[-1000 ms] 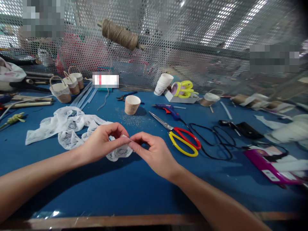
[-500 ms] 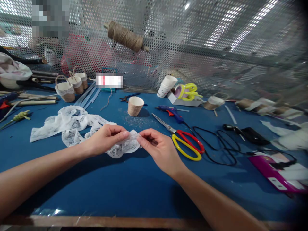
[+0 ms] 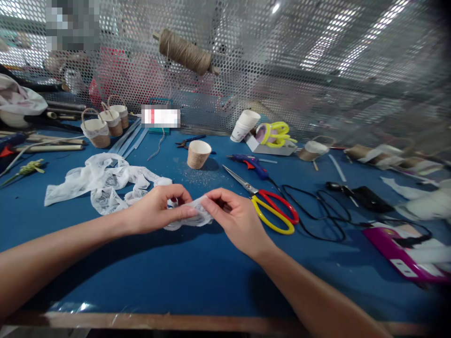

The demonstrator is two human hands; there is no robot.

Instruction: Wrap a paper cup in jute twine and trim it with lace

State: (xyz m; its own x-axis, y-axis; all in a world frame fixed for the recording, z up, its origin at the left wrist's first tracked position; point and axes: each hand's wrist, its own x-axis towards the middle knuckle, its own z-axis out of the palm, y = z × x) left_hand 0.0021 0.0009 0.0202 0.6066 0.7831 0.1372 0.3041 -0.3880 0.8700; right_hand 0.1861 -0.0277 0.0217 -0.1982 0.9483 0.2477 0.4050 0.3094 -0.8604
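Note:
A long strip of white lace ribbon [image 3: 109, 178] lies in loose loops on the blue table, and one end runs up into my hands. My left hand [image 3: 160, 209] pinches the lace between thumb and fingers. Close beside it, my right hand [image 3: 232, 218] pinches the same end of the ribbon, with the curled fingers partly hidden behind the thumb. Just beyond my hands stands a small cork-covered cup [image 3: 198, 155], upright and untouched. To the right of my right hand lie scissors [image 3: 271, 206] with one red and one yellow handle, blades slightly apart.
A blue glue gun [image 3: 250, 164] lies behind the scissors, its black cord [image 3: 317, 202] looping right towards a purple power strip [image 3: 398, 253]. Small handled baskets [image 3: 97, 134] stand back left; stacked white paper cups [image 3: 244, 126] lean at the back. A twine spool [image 3: 185, 51] hangs on the mesh.
My left hand has shifted slightly right, closer to my right hand. The lace end between them is now folded or bunched rather than spread flat.

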